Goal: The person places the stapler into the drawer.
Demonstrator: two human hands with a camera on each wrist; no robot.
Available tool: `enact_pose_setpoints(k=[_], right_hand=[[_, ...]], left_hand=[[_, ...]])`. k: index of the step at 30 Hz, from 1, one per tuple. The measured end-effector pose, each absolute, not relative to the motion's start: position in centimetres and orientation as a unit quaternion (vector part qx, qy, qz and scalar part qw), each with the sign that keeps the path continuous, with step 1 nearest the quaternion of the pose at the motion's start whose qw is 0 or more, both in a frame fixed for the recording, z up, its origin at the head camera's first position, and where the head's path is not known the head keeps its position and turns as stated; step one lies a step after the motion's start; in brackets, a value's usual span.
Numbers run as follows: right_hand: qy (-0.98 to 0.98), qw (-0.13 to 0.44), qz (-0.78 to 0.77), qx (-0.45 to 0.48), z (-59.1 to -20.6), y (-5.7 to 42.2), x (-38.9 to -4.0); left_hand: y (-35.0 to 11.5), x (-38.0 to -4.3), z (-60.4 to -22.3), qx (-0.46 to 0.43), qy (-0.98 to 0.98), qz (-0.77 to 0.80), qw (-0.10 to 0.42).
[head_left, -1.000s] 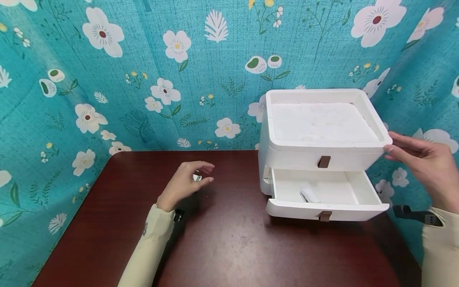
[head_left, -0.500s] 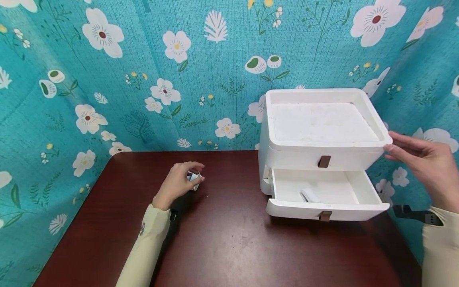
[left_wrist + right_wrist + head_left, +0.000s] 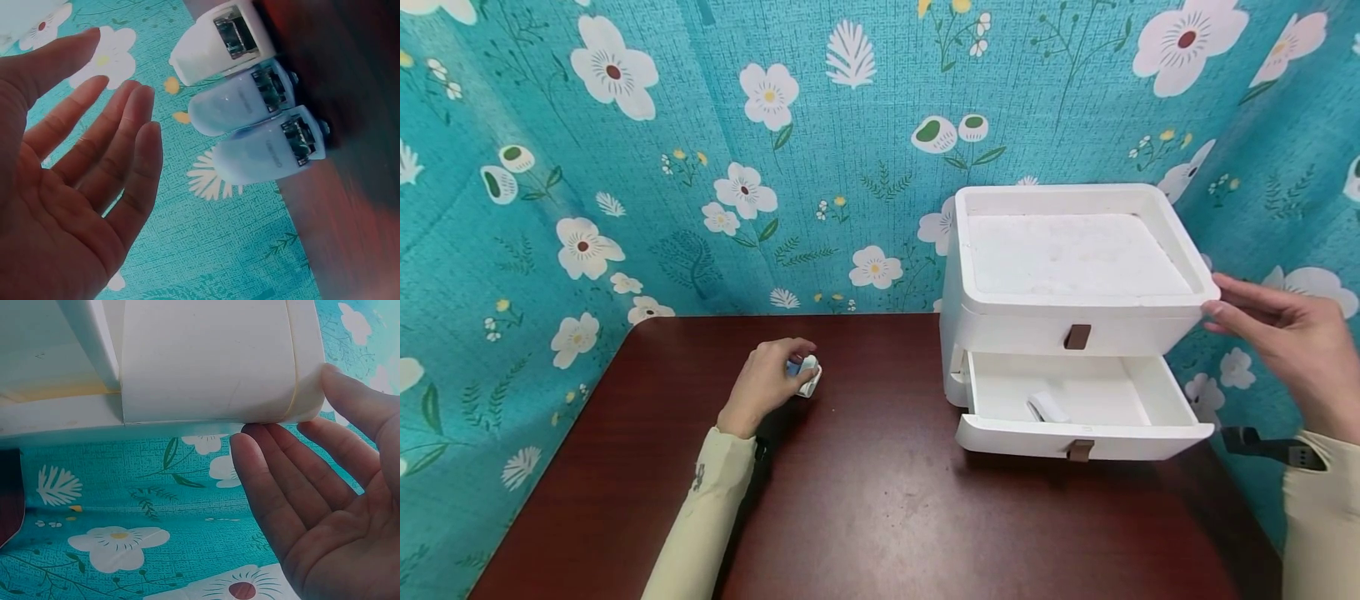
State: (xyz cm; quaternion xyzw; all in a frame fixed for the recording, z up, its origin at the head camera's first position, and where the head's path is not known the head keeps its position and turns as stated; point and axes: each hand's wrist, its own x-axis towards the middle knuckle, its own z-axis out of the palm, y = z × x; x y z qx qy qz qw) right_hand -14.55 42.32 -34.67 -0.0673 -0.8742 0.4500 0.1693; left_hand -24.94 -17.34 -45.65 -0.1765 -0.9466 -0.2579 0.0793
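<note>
My left hand is low over the left part of the table, fingers spread and bare of any hold. Just past its fingertips, in the left wrist view, stand a white mini stapler and two light-blue mini staplers, side by side, with metal mouths at the table end. The head view shows them partly behind the hand. My right hand grips the front right corner of a white drawer cabinet between thumb and fingers. Its lower drawer is pulled out, with a white mini stapler inside.
The cabinet stands at the right of a dark red-brown table, close to a teal flowered cloth that hangs behind and at both sides. Its upper drawer, with a brown tab, is closed; a raised rim surrounds its top.
My left hand has moved a little to the left and now stands beside the mini staplers, more of which show. The right hand has kept its place on the cabinet corner.
</note>
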Motion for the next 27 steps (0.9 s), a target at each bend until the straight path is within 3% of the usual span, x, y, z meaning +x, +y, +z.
enact_pose_setpoints(k=[27], right_hand=[[-0.875, 0.167, 0.451, -0.060, -34.5, 42.3, -14.5]], left_hand=[[-16.7, -25.5, -47.4, -0.142, -0.967, -0.202, 0.065]])
